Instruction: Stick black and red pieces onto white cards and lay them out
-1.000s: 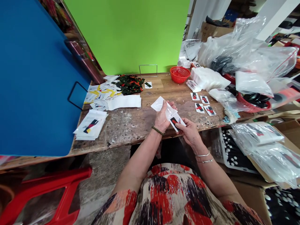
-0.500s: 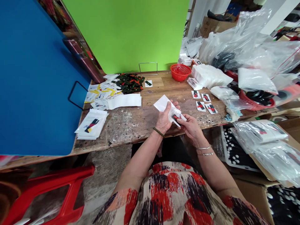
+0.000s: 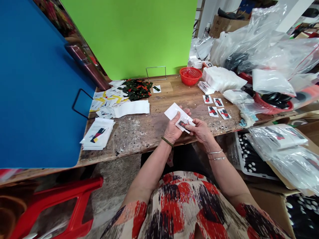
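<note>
Over the near edge of the worn wooden table (image 3: 139, 129), my left hand (image 3: 173, 127) grips a small clear plastic sleeve (image 3: 174, 111) whose white end sticks up past the fingers. My right hand (image 3: 200, 130) pinches a small white card with a black and red piece (image 3: 183, 124) that lies partly inside the sleeve's mouth. Both hands touch at the sleeve. Several finished cards (image 3: 216, 108) lie flat on the table just right of my hands.
A heap of black, red and green pieces (image 3: 137, 88) and yellow-marked cards (image 3: 109, 98) lie far left. White sleeves (image 3: 131, 108), a card stack (image 3: 97, 133), a red basket (image 3: 190, 75), plastic bags (image 3: 261, 56) at right, a blue board (image 3: 35, 83), a red stool (image 3: 62, 205).
My right hand has pushed the card further into the sleeve. Both hands have drawn slightly closer together and lifted a little toward the table.
</note>
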`<state>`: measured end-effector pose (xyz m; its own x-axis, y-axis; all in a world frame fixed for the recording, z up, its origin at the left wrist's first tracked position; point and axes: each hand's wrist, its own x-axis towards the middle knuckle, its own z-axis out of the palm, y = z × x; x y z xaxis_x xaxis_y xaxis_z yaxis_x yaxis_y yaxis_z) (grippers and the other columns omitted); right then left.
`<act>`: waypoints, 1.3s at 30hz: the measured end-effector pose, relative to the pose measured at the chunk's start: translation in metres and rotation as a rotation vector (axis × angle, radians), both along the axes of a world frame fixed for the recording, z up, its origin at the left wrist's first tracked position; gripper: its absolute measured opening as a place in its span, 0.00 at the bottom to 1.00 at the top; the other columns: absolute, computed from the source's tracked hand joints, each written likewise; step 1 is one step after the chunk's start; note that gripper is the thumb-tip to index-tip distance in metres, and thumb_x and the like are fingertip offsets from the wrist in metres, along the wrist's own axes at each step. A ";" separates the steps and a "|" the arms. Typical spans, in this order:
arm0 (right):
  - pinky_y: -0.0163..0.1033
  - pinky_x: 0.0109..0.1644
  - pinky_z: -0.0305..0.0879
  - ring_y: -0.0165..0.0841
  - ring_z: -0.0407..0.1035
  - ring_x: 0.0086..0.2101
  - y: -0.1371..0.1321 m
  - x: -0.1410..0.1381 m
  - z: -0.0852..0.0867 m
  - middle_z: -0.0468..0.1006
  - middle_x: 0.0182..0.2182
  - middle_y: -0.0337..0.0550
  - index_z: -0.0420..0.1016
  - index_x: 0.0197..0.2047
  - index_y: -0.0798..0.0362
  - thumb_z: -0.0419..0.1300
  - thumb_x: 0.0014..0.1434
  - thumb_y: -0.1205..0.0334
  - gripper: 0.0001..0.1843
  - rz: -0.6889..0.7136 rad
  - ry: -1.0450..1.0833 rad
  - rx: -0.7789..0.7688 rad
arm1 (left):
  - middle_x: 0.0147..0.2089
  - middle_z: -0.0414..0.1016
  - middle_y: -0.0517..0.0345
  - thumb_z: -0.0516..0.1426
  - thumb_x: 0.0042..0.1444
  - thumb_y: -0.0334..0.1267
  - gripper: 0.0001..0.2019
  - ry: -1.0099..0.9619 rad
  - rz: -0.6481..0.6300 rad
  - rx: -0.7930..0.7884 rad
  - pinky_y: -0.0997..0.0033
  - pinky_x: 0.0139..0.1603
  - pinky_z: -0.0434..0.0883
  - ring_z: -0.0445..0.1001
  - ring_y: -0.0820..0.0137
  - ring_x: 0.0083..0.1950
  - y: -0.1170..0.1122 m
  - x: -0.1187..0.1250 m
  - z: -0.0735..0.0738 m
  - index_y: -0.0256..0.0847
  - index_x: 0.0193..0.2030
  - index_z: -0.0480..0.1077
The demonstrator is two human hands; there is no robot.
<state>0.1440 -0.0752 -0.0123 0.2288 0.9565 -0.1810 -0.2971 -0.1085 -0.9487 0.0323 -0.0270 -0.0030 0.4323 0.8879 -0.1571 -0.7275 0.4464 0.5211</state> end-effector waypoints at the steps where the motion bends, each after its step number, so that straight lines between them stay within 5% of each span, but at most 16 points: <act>1: 0.28 0.18 0.58 0.21 0.63 0.19 0.001 -0.001 0.000 0.76 0.24 0.32 0.70 0.28 0.53 0.82 0.28 0.53 0.29 -0.012 0.007 -0.005 | 0.43 0.82 0.53 0.68 0.56 0.43 0.21 -0.007 -0.006 0.006 0.59 0.54 0.74 0.81 0.61 0.48 0.000 -0.001 0.000 0.42 0.55 0.74; 12: 0.32 0.18 0.60 0.24 0.63 0.16 0.009 -0.004 -0.006 0.78 0.24 0.31 0.67 0.39 0.50 0.79 0.33 0.53 0.33 -0.132 -0.205 0.049 | 0.35 0.79 0.57 0.60 0.65 0.38 0.09 -0.028 0.144 -0.165 0.64 0.52 0.75 0.80 0.70 0.39 -0.006 0.013 0.000 0.39 0.50 0.75; 17: 0.34 0.23 0.67 0.27 0.68 0.19 0.007 -0.004 -0.002 0.77 0.23 0.31 0.67 0.41 0.50 0.79 0.35 0.51 0.34 -0.071 -0.190 0.061 | 0.36 0.79 0.56 0.59 0.66 0.40 0.08 -0.039 0.190 -0.217 0.65 0.53 0.75 0.80 0.70 0.41 0.000 0.010 0.001 0.39 0.47 0.75; 29: 0.30 0.18 0.58 0.23 0.60 0.15 0.013 -0.013 -0.004 0.73 0.18 0.28 0.66 0.36 0.49 0.77 0.32 0.54 0.31 -0.135 -0.128 0.050 | 0.36 0.80 0.58 0.56 0.69 0.39 0.08 -0.067 0.160 -0.171 0.65 0.53 0.75 0.79 0.71 0.38 -0.002 0.007 -0.003 0.39 0.45 0.75; 39: 0.31 0.17 0.49 0.22 0.54 0.17 0.015 -0.012 -0.003 0.71 0.18 0.32 0.73 0.26 0.52 0.76 0.31 0.51 0.22 -0.104 -0.031 -0.015 | 0.47 0.82 0.53 0.63 0.63 0.42 0.10 0.002 0.162 -0.113 0.67 0.56 0.73 0.80 0.68 0.49 -0.008 0.005 -0.008 0.39 0.46 0.76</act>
<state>0.1321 -0.0598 -0.0150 0.3326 0.9246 -0.1859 -0.2778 -0.0924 -0.9562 0.0368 -0.0353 -0.0108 0.2849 0.9226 -0.2601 -0.7933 0.3793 0.4763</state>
